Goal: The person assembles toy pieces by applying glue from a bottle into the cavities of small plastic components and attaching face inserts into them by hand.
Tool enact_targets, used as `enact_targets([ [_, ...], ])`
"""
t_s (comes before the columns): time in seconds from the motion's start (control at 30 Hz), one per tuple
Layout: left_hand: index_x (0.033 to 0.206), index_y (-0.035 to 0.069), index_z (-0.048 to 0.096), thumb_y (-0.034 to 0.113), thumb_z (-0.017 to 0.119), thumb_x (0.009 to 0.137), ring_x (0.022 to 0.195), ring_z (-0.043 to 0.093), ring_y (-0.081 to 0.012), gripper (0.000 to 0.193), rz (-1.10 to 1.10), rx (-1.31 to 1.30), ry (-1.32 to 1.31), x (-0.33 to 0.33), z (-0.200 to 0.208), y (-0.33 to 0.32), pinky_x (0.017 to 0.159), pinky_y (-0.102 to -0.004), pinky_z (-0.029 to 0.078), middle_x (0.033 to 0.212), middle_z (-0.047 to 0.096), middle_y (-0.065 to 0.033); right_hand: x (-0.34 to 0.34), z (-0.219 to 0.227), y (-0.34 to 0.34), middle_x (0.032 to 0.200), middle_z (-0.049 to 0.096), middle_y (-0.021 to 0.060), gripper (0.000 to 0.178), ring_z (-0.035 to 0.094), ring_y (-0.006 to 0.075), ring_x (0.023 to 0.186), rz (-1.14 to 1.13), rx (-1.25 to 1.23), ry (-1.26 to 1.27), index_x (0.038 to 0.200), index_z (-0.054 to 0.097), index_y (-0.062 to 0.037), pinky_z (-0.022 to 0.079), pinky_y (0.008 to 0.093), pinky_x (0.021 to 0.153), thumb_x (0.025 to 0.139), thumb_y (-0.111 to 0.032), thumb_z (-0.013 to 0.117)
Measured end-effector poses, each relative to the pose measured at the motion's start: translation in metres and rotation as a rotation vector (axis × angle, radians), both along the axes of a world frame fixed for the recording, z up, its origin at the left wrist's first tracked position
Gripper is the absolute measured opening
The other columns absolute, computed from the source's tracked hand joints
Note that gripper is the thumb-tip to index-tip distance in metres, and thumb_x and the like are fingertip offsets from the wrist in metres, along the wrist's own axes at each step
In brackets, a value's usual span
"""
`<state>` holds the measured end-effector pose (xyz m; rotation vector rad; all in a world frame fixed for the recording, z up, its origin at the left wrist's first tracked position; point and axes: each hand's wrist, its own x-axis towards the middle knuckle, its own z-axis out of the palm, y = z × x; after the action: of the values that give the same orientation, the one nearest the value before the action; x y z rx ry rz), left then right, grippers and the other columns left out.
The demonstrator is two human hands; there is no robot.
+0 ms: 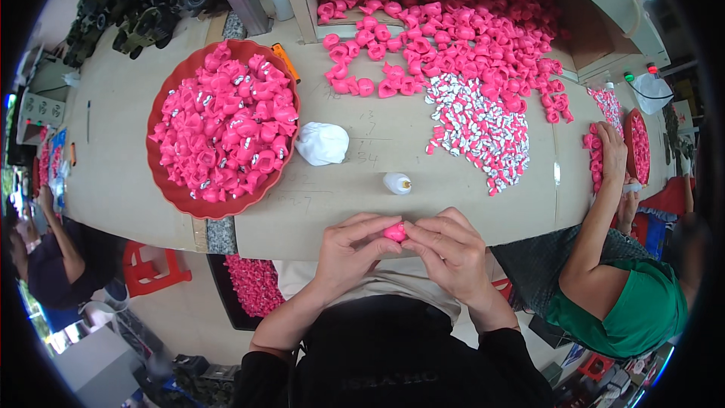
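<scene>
At the table's near edge, my left hand [350, 251] and my right hand [451, 255] meet around a small pink plastic piece [395, 232]. The fingertips and thumbs of both hands pinch it from either side, covering part of it. Just beyond them a small white bottle with a brownish tip [397, 183] lies on the table. Farther off to the left rests a crumpled white cloth or bag [322, 143]. A scalloped red bowl [160, 181] on the left is heaped with pink pieces [226, 121], some bearing white-and-black bits.
Loose pink hollow parts [453, 46] spill from a shelf box at the back. A pile of small white-and-pink bits [483, 132] lies right of centre. An orange-handled tool [285, 62] touches the bowl's far side. At right sits a person in green [623, 306]; another works at far left.
</scene>
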<state>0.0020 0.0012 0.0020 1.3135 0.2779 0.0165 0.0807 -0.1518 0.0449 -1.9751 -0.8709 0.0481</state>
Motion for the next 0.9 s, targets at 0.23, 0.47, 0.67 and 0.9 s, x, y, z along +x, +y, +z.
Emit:
enact_targets([
  [0.23, 0.112, 0.004, 0.063, -0.009, 0.062, 0.077, 0.084, 0.061, -0.0173, 0.038, -0.107, 0.358, -0.300, 0.006, 0.003, 0.001, 0.071, -0.0255, 0.054, 0.100, 0.059, -0.0092, 0.012, -0.005, -0.015, 0.074, 0.061, 0.0031, 0.016, 0.051, 0.0083, 0.067, 0.018, 0.019, 0.696, 0.088, 0.070, -0.0029, 0.039, 0.0212, 0.058, 0.073, -0.002, 0.072],
  [0.47, 0.115, 0.004, 0.061, -0.014, 0.057, 0.077, 0.086, 0.062, -0.0175, 0.042, -0.083, 0.318, -0.292, 0.007, -0.005, -0.005, 0.071, -0.0257, 0.054, 0.098, 0.056, -0.0104, 0.006, -0.029, -0.015, 0.074, 0.060, 0.0030, 0.007, 0.047, 0.0059, 0.061, -0.006, 0.120, 0.784, 0.084, 0.067, -0.0004, 0.036, 0.0222, 0.054, 0.079, -0.004, 0.067],
  [0.67, 0.113, 0.003, 0.062, -0.013, 0.058, 0.077, 0.082, 0.062, -0.0168, 0.040, -0.090, 0.387, -0.272, 0.005, -0.006, -0.003, 0.068, -0.0256, 0.054, 0.097, 0.056, -0.0107, 0.003, -0.033, -0.011, 0.074, 0.059, 0.0030, 0.007, 0.050, 0.0069, 0.064, -0.025, 0.176, 0.760, 0.085, 0.066, 0.0005, 0.039, 0.0220, 0.056, 0.079, -0.002, 0.065],
  [0.9, 0.108, 0.003, 0.064, -0.006, 0.066, 0.073, 0.079, 0.059, -0.0202, 0.036, -0.074, 0.535, -0.284, 0.006, 0.002, 0.005, 0.066, -0.0299, 0.050, 0.092, 0.060, -0.0086, 0.002, -0.023, -0.007, 0.074, 0.061, 0.0033, 0.005, 0.049, 0.0085, 0.063, -0.022, 0.124, 0.600, 0.081, 0.068, -0.0012, 0.038, 0.0229, 0.055, 0.076, 0.000, 0.067],
])
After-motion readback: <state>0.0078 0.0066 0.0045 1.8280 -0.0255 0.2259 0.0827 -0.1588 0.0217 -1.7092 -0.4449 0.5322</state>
